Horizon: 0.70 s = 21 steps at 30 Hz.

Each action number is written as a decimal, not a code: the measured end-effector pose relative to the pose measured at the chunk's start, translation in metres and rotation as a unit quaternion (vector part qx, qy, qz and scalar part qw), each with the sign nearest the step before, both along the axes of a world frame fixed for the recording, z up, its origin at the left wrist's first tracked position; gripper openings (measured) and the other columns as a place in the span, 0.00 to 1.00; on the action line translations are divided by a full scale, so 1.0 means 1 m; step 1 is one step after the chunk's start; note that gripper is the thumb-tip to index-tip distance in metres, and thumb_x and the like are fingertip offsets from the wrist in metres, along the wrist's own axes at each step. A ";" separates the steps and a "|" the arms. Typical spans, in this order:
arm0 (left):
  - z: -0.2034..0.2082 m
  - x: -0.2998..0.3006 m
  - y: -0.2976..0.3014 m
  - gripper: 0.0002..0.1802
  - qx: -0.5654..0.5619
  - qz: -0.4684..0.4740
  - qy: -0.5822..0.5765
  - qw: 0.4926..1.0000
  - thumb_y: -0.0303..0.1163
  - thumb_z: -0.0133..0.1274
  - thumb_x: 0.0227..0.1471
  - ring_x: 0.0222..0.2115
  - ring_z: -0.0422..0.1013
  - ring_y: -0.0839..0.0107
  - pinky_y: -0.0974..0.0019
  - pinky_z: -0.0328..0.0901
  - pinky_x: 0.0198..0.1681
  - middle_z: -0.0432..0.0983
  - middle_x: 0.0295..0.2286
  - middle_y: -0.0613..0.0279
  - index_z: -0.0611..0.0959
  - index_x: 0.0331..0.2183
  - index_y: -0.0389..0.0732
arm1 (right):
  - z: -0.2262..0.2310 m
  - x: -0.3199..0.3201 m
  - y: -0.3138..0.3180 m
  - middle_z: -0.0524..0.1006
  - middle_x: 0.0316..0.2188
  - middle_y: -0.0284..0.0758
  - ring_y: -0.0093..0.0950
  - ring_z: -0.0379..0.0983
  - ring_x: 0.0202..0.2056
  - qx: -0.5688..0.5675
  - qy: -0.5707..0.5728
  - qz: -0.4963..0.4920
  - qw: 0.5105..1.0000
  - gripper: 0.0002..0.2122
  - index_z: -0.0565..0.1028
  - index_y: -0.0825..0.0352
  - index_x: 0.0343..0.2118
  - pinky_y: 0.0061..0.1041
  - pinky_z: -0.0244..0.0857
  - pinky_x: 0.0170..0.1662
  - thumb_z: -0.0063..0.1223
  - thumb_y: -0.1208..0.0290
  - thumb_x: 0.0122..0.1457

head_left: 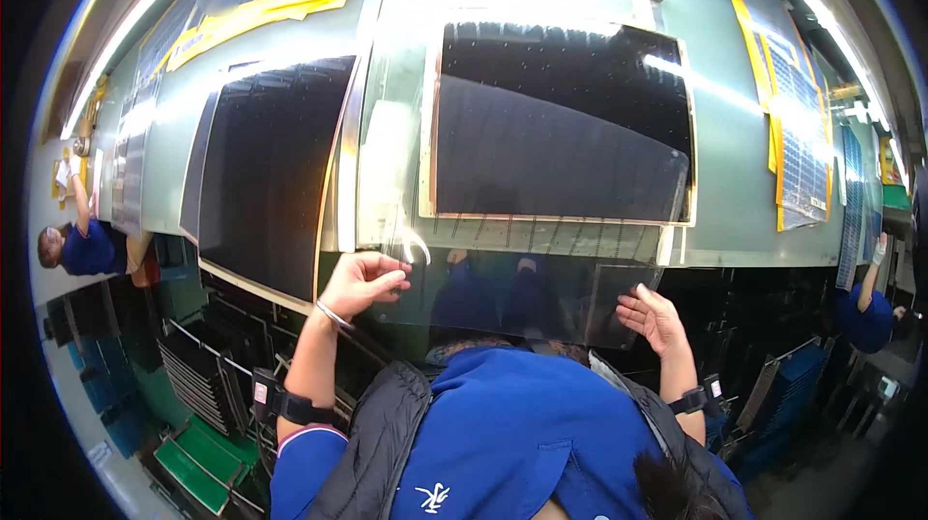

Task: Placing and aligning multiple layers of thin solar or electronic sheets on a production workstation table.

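A large clear sheet (512,303), glass or film, spans the gap between my body and the table, its far part reaching over a dark panel. My left hand (365,280) pinches its left edge between thumb and fingers. At the opposite edge, my right hand (657,319) has its fingers bent against the sheet near the corner. Through the sheet I see dark reflections and my clothes. Just beyond lies the dark rectangular panel (561,153) on a pale board, with small specks on its upper part.
Left of the middle, another dark panel (275,172) rests on the table (720,158). Gridded panels with yellow edging (797,153) lie at the right, more at the far left. Below stand racks (198,380) and a green tray (203,462). Co-workers (82,245) are at both sides.
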<state>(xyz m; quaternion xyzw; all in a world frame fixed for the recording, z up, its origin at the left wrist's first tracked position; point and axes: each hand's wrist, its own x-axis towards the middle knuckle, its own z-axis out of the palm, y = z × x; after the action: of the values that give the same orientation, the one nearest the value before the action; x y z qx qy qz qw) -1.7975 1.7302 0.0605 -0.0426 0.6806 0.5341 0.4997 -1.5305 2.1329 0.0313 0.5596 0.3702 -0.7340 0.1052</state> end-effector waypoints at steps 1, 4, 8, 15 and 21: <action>-0.001 -0.006 0.002 0.09 0.000 -0.017 0.016 1.000 0.27 0.57 0.48 0.31 0.76 0.73 0.72 0.72 0.31 0.78 0.32 0.57 0.80 0.33 0.33 | 0.008 -0.006 0.005 0.76 0.35 0.40 0.29 0.77 0.32 0.042 0.030 0.104 0.993 0.19 0.70 0.72 0.42 0.27 0.73 0.35 0.60 0.66 0.51; 0.012 -0.032 0.033 0.07 0.048 0.003 0.082 0.995 0.25 0.55 0.49 0.26 0.73 0.77 0.74 0.69 0.30 0.76 0.25 0.63 0.78 0.34 0.34 | 0.031 -0.052 0.044 0.77 0.31 0.36 0.23 0.74 0.28 0.186 0.143 0.207 0.950 0.12 0.73 0.69 0.39 0.21 0.70 0.31 0.57 0.76 0.51; 0.001 -0.066 0.091 0.36 0.134 0.072 0.236 0.960 0.14 0.51 0.48 0.30 0.76 0.71 0.74 0.71 0.32 0.74 0.40 0.47 0.59 0.58 0.38 | 0.036 -0.137 0.099 0.76 0.30 0.30 0.17 0.71 0.30 0.423 0.191 0.218 0.859 0.14 0.73 0.70 0.42 0.16 0.66 0.37 0.58 0.77 0.52; -0.045 -0.074 0.079 0.27 0.006 -0.179 0.509 0.842 0.24 0.57 0.46 0.57 0.55 0.62 0.58 0.48 0.60 0.60 0.56 0.58 0.74 0.50 0.46 | -0.006 -0.153 0.144 0.75 0.32 0.25 0.13 0.68 0.34 0.490 0.184 0.194 0.829 0.12 0.76 0.68 0.43 0.13 0.62 0.42 0.56 0.77 0.54; -0.039 -0.076 0.081 0.35 -0.011 -0.200 0.469 0.860 0.28 0.60 0.40 0.61 0.47 0.62 0.55 0.38 0.63 0.58 0.57 0.61 0.71 0.53 0.51 | -0.022 -0.138 0.153 0.74 0.31 0.24 0.12 0.66 0.32 0.502 0.172 0.171 0.830 0.13 0.76 0.67 0.44 0.11 0.60 0.39 0.56 0.76 0.54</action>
<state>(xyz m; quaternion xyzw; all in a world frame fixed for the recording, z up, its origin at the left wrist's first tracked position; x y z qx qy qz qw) -1.8733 1.8114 0.0214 0.3439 0.8343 0.3720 0.2172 -1.6686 2.2861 0.0090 0.3279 0.7896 -0.5017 -0.1314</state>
